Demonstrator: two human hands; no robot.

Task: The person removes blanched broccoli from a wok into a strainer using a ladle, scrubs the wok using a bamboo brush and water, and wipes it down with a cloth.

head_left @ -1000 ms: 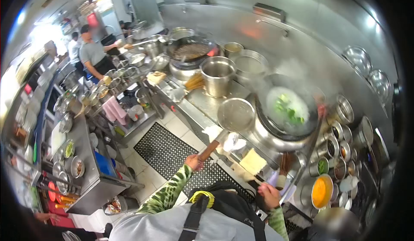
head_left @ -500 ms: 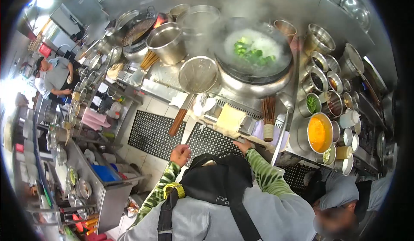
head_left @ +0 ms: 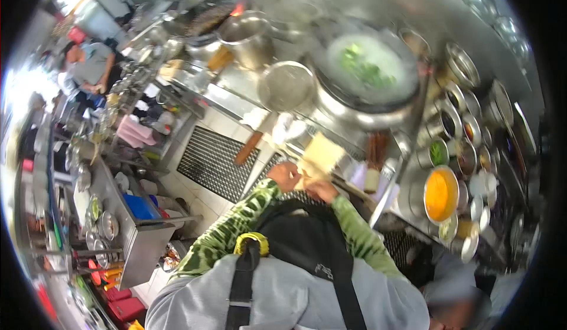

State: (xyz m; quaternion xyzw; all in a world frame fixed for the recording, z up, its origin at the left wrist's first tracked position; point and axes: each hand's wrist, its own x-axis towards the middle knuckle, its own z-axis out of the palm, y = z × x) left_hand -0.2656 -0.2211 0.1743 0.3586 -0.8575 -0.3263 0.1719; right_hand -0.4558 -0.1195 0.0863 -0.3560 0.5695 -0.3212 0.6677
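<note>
At the front edge of the stove, my left hand [head_left: 284, 177] and my right hand [head_left: 322, 190] are close together, fingers curled in. Pale cloth shows between them, below a folded yellow cloth [head_left: 322, 154] on the ledge. Both hands seem to grip its near edge, though blur hides the fingertips. Left of the cloth lies a round wire strainer [head_left: 287, 86] with a wooden handle [head_left: 248, 148] that juts over the floor. A bamboo wok brush [head_left: 375, 161] rests to the right. Behind, green vegetables [head_left: 367, 67] sit in pale, steaming liquid in a big wok [head_left: 331, 85].
A steel pot [head_left: 247, 39] and another wok [head_left: 207, 20] with flame beside it stand back left. Sauce containers, including an orange-filled bowl [head_left: 441, 195], crowd the right. One person [head_left: 91, 67] stands far left; another [head_left: 452, 294] is close at lower right. Rubber mats [head_left: 215, 161] cover the floor.
My hands have come up and together from apart near my apron to the cloth at the stove's edge. The whole view has shifted a little, and the scene is more blurred.
</note>
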